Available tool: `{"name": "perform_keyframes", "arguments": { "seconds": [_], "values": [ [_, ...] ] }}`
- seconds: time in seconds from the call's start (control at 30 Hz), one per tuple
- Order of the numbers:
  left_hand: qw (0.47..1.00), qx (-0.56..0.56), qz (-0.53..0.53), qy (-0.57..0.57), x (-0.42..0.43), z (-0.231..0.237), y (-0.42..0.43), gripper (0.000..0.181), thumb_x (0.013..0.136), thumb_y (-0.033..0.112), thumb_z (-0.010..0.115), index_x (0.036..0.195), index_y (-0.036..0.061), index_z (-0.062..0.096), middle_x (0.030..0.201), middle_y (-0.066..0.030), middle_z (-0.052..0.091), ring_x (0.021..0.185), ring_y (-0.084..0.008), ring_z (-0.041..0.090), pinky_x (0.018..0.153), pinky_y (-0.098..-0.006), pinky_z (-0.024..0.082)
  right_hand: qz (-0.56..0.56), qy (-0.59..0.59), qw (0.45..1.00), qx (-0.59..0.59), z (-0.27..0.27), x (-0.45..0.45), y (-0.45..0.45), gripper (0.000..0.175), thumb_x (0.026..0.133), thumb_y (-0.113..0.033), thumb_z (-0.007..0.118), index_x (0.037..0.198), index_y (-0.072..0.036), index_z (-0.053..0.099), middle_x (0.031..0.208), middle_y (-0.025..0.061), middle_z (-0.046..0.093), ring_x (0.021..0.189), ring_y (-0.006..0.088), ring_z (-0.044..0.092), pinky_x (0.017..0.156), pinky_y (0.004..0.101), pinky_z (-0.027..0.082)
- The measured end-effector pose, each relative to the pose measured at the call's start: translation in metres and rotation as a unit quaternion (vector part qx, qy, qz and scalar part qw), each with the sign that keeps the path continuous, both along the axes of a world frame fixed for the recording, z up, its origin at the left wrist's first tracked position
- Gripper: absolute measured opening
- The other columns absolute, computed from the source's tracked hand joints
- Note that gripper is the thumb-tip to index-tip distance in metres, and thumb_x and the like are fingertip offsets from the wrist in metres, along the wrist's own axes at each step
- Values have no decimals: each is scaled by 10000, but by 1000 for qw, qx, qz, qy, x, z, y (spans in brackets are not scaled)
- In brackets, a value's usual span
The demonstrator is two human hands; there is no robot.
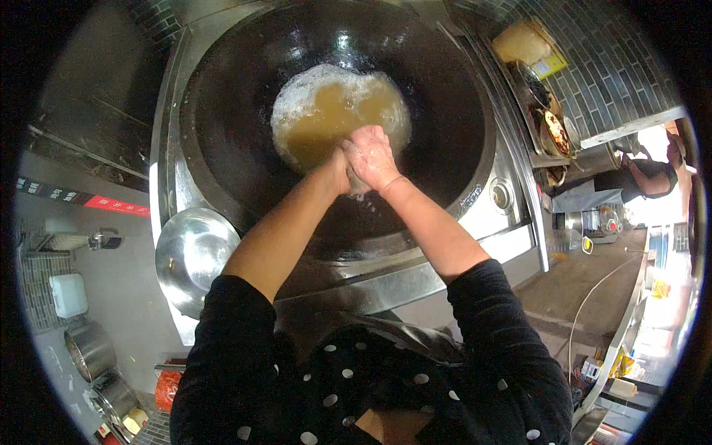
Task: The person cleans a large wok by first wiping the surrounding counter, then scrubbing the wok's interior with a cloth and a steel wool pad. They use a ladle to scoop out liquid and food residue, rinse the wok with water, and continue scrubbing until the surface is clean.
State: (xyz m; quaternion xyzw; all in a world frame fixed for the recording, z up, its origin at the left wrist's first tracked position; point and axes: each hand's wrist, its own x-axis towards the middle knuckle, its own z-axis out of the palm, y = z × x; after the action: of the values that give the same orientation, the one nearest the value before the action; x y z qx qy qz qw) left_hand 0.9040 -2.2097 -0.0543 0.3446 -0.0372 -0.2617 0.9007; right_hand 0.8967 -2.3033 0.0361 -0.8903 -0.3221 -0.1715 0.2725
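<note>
Both of my hands are pressed together over the near side of a large dark wok (445,139). My right hand (372,156) lies over my left hand (342,167), most of which it hides. A bit of wet, pale material (357,186) shows beneath them; whether it is a cloth or something else I cannot tell. Cloudy yellow-brown liquid (317,130) with white foam fills the wok's bottom just beyond my hands. A shiny metal bowl (194,256) rests on the stove's steel edge at the left, near my left forearm.
Containers of food, among them a pan with reddish contents (556,132), stand along the tiled wall at right. Another person (639,178) is further off at right. A hose (584,300) runs over the floor. Metal pots (92,350) and a white plastic canister (69,295) are at lower left.
</note>
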Motion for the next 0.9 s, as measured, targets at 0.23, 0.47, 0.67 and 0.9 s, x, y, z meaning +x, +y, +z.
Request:
{"name": "perform_keyframes", "arguments": {
  "seconds": [0.23, 0.47, 0.67, 0.9],
  "values": [
    [980, 113, 107, 120, 1, 63, 9, 287, 883, 364, 468, 908, 104, 588, 810, -102, 596, 711, -196, 589, 536, -333, 472, -95, 184, 976, 63, 11, 8, 10, 355, 890, -381, 466, 899, -38, 555, 1011, 219, 564, 914, 441, 534, 824, 494, 427],
    [869, 370, 279, 176, -5, 79, 19, 435, 854, 455, 489, 918, 38, 591, 796, -92, 620, 704, -234, 570, 581, -342, 439, -174, 261, 933, 178, 3, 11, 29, 368, 903, -346, 473, 879, -5, 609, 906, 235, 624, 871, 404, 575, 794, 409, 445],
    [805, 504, 313, -10, -4, 66, 24, 393, 810, 301, 443, 803, -49, 622, 835, -263, 622, 776, -407, 603, 745, -439, 455, -193, 415, 837, 299, -8, 18, 35, 309, 896, -253, 456, 965, 5, 612, 881, 184, 654, 873, 310, 615, 755, 378, 478],
    [744, 565, 327, -140, -7, 91, 20, 363, 820, 323, 452, 794, 11, 636, 806, -211, 628, 759, -384, 596, 727, -436, 462, -212, 584, 704, 345, 20, 10, 33, 297, 946, -229, 350, 986, -50, 584, 808, 105, 631, 665, 204, 615, 507, 359, 508]
  ]
}}
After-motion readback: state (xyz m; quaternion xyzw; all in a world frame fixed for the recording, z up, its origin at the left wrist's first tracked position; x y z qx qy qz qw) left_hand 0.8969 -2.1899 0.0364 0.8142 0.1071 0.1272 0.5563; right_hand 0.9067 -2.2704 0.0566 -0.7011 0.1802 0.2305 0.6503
